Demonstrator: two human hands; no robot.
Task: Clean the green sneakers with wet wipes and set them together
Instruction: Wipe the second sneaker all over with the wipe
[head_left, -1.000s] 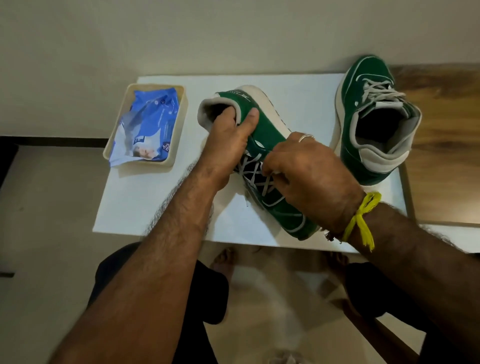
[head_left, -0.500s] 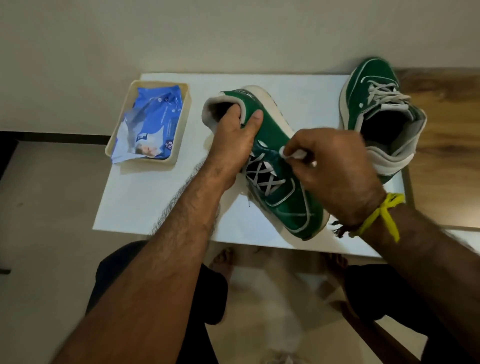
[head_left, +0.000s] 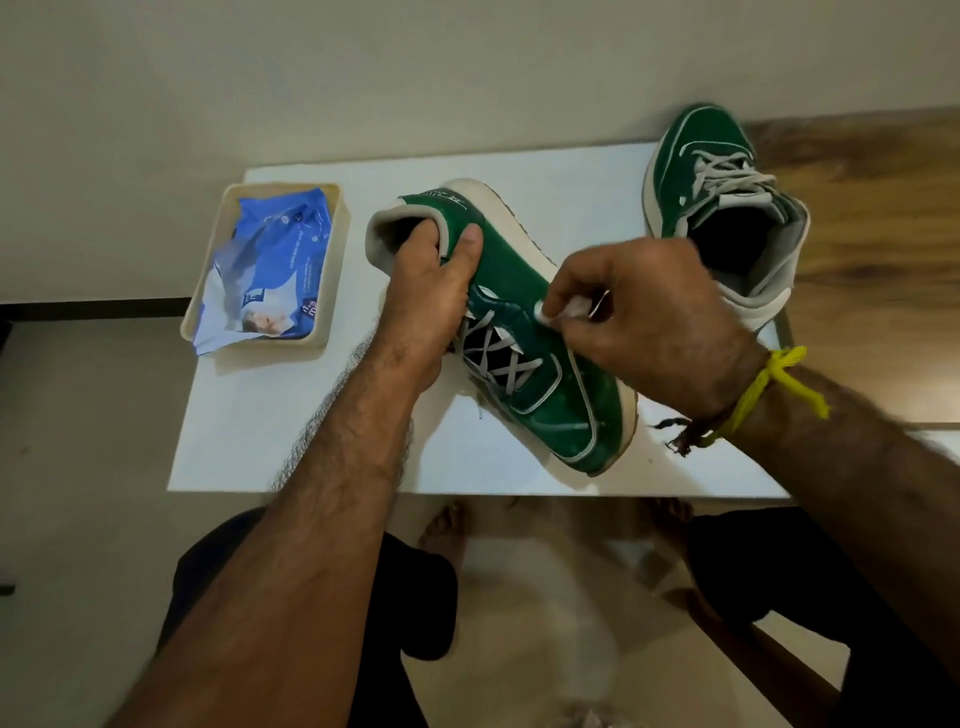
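shifted since earlier: right hand (head_left: 644, 327), pinching wet wipe (head_left: 563, 310), now higher on near sneaker (head_left: 524, 332). left hand (head_left: 426, 280) gripping its collar on tabletop (head_left: 291, 415). second sneaker (head_left: 727, 208) far right.

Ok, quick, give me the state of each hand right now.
Left hand: grips the collar of the green sneaker, fingers inside, thumb outside.
Right hand: pinches a white wet wipe against the sneaker's side.

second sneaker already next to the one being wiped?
No, the second sneaker sits apart at the table's far right, away from the held sneaker.
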